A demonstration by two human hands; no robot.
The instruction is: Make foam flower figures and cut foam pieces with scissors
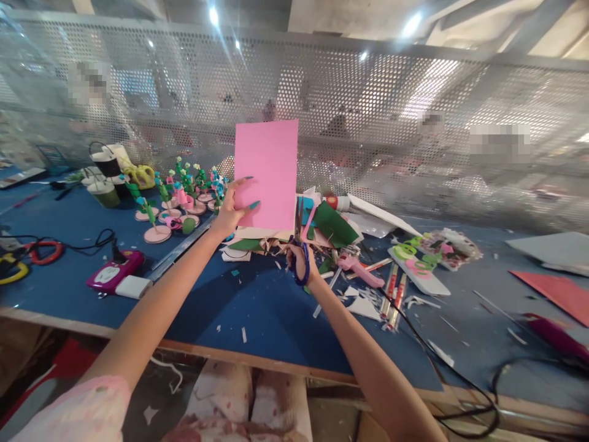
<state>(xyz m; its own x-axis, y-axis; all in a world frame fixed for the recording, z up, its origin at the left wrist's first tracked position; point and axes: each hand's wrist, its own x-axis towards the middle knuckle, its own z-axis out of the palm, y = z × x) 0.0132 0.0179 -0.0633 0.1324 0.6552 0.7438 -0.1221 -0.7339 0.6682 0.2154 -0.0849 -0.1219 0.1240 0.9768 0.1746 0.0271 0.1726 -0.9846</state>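
Note:
My left hand (235, 205) holds a pink sheet of paper (267, 172) upright above the blue table, thumb across its front and fingers behind its left edge. My right hand (301, 261) grips a pair of blue-handled scissors (299, 245), fingers through the loops, with the blades pointing up at the sheet's lower right edge. Below both hands lies a heap of paper and foam scraps (331, 230) in green, white and pink.
Small foam flowers on round pink bases (177, 196) stand at the left, with cups (107, 178) behind them. A pink device (109, 273), cables, a metal ruler (181, 248), glue sticks (391, 294), a pink glue gun (361, 270) and a red sheet (556, 291) lie around. A perforated metal screen (368, 110) backs the table.

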